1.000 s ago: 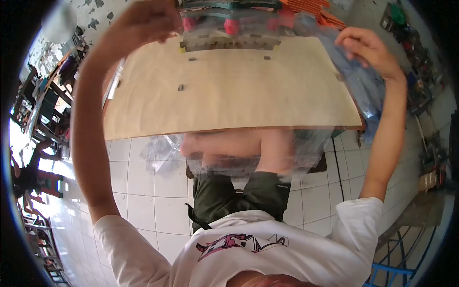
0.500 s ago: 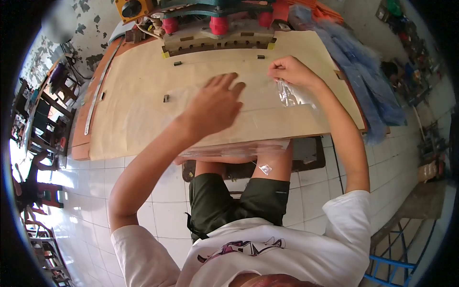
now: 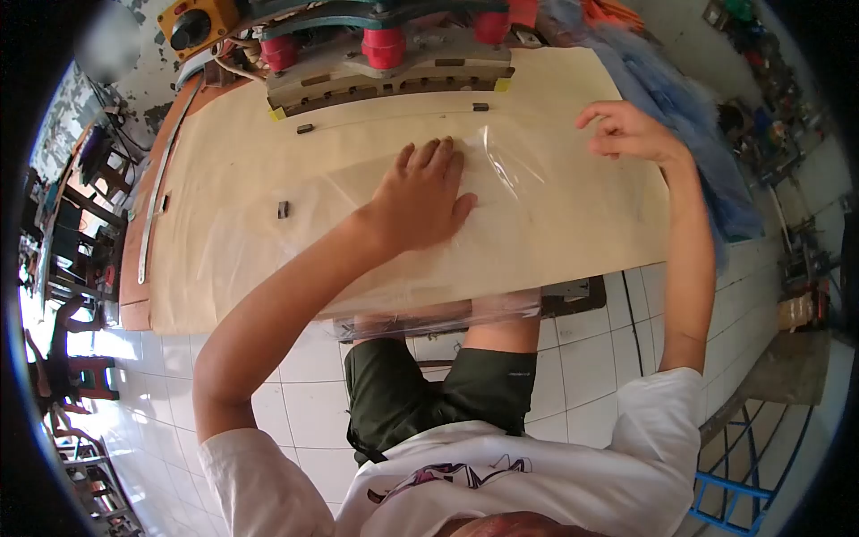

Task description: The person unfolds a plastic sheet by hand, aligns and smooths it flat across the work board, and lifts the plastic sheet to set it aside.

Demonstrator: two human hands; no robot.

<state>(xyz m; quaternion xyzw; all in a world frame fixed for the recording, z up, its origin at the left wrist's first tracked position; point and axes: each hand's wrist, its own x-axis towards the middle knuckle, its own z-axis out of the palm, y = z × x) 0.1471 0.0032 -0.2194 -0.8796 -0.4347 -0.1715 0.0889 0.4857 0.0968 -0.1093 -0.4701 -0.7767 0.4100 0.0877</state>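
Note:
My left hand (image 3: 422, 192) lies flat, fingers spread, on a clear plastic sheet (image 3: 501, 192) on the table. The sheet is wrinkled and shiny beside the thumb, and plastic hangs over the table's front edge. Above the right part of the table is my right hand (image 3: 633, 134), its fingers loosely bent and apart, with nothing visible in it. Small dark blocks sit on the paper-covered tabletop (image 3: 573, 224): one (image 3: 284, 209) left of my left hand, another (image 3: 305, 129) farther back, and a third (image 3: 480, 106) near the machine.
A machine with red cylinders (image 3: 384, 48) and a long metal bar (image 3: 394, 85) stands at the table's back. A yellow box with a black knob (image 3: 191, 29) is at back left. A metal ruler (image 3: 159, 188) lies along the left edge. Bluish plastic (image 3: 667, 98) hangs over the right side.
My right hand has let go of the plastic sheet and moved right. My left hand has come down and right, flat onto the sheet. The view has shifted slightly.

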